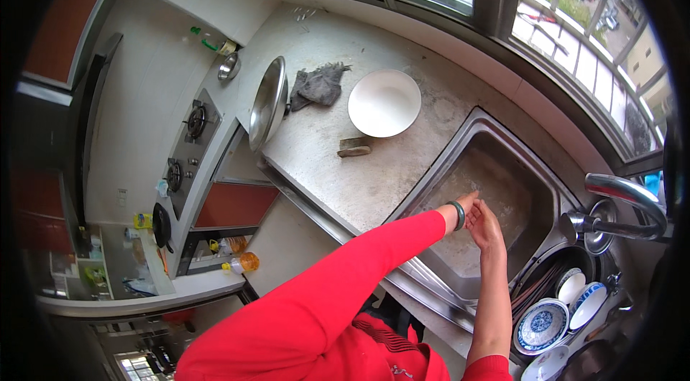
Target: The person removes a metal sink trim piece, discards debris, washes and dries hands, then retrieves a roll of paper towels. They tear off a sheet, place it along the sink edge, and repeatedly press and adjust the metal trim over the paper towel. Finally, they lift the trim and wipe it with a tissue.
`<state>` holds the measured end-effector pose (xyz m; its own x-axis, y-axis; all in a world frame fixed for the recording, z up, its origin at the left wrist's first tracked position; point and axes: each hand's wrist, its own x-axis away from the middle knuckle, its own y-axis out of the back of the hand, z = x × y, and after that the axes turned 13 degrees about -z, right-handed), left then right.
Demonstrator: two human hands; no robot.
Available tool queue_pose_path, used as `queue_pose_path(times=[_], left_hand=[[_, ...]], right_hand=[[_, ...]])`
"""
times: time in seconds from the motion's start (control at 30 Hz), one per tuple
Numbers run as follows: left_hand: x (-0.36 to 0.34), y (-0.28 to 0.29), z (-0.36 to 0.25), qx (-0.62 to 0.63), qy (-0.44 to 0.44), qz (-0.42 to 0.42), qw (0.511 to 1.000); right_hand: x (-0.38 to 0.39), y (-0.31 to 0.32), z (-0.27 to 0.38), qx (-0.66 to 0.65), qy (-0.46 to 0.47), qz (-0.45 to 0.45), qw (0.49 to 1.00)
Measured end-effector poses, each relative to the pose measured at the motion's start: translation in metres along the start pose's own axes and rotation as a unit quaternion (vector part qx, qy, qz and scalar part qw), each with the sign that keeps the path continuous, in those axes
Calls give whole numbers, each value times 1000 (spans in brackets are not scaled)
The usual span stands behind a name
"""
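While I watch remotely, I count one sink (528, 198), one tap (619, 227), one white bowl (384, 103), one cloth (321, 85), at least four dishes (543, 326) beside the sink. Sink's set in the counter (316, 172) near the window. Left hand (468, 203), one bangle (460, 216) at its wrist, slants in from lower left; right hand (486, 224) comes up nearly straight, fingers loosely curved. They overlap over the sink; I can't tell if either holds anything.

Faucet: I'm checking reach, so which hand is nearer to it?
Right. The right hand is over the sink, to the left of the faucet; the left hand is farther left, beside the right.
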<state>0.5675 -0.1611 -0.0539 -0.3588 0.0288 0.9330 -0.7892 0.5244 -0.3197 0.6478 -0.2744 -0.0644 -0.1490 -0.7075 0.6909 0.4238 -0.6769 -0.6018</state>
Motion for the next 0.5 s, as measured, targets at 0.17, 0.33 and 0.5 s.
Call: queue_pose_path(times=[0.17, 0.33, 0.5], left_hand=[[39, -17, 3, -243, -136, -271, 921], [123, 14, -12, -177, -127, -139, 966], [215, 99, -15, 24, -205, -53, 977]], right_hand=[[50, -19, 11, 822, 230, -270, 445], [77, -50, 23, 727, 216, -191, 623], [115, -152, 23, 649, 267, -58, 710]])
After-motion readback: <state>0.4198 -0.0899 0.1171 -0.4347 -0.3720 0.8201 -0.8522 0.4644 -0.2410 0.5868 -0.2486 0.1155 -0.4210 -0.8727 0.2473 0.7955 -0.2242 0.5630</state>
